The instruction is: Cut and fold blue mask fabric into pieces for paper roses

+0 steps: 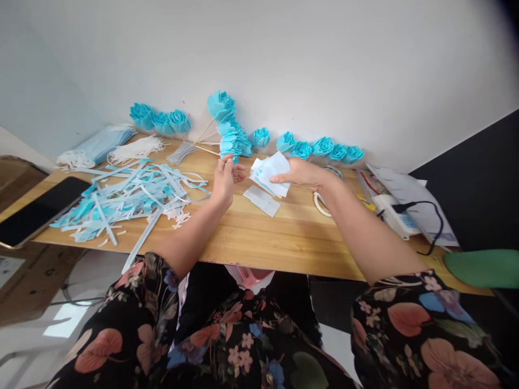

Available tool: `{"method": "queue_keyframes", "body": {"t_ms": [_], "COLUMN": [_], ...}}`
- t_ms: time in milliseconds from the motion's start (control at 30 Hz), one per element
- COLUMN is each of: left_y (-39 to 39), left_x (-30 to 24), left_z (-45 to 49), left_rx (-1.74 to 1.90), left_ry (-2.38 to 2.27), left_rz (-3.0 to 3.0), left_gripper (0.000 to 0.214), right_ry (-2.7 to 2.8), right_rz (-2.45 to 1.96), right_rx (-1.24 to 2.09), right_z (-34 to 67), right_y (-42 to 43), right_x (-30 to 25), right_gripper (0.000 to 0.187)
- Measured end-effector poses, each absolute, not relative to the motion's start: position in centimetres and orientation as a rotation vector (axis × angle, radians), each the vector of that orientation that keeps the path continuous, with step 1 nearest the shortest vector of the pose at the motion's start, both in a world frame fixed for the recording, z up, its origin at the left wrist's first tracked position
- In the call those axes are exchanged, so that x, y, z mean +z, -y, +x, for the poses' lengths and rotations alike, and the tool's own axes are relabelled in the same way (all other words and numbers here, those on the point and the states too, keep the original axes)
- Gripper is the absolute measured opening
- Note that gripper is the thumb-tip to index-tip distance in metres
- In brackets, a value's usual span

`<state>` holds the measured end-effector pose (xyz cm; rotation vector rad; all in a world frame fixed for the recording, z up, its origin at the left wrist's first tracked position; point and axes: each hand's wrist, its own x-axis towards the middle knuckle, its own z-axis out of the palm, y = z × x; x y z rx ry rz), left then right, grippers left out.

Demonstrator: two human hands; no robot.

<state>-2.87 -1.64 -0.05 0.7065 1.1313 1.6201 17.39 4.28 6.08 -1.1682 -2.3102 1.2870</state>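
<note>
My right hand [302, 174] grips a fanned stack of white and pale blue fabric pieces [272, 172], thumb on top. Below that stack, a few flat greyish-white pieces [261, 201] lie on the wooden table. My left hand [227, 179] is raised with its fingers loosely bent and apart, and I see nothing in it. Its fingertips are close to a bunch of blue fabric flowers [229, 135] on thin sticks; whether they touch I cannot tell. A bundle of thin grey wires [180, 153] lies left of the bunch.
Blue and white strips [121, 202] heap on the table [259, 246], near a phone [40, 208]. Face masks [99, 145] and white loops [135, 149] lie behind. More blue flowers [323, 146] line the wall. Tape roll [321, 205] and power strip [399, 216] are to the right.
</note>
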Motion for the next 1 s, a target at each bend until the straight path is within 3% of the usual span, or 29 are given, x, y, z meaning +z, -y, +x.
{"method": "queue_keyframes", "body": {"t_ms": [167, 367, 633, 900, 1000], "left_y": [1.8, 2.0, 1.9, 1.9, 2.3], "left_x": [0.0, 0.0, -0.1, -0.3, 0.1], "left_z": [-2.7, -2.4, -2.4, -1.9, -1.2], "left_rx": [1.617, 1.602, 1.579, 1.504, 1.341], "left_ry": [-1.129, -1.129, -1.133, -1.052, -0.825], "left_rz": [0.693, 0.700, 0.708, 0.694, 0.719], "left_gripper": [0.020, 0.022, 0.026, 0.031, 0.044], "right_ry": [2.388, 2.687, 2.378, 1.882, 1.689], "right_rz": [-1.389, -1.606, -1.545, -1.234, -1.107], "right_rx": [1.255, 0.643, 0.996, 1.391, 1.489], "right_z": [16.3, 14.4, 15.9, 17.0, 16.7], "right_y": [-3.1, -2.4, -3.1, -3.5, -3.0], "right_x": [3.3, 2.2, 3.0, 4.2, 4.6], "right_gripper": [0.025, 0.031, 0.025, 0.040, 0.047]}}
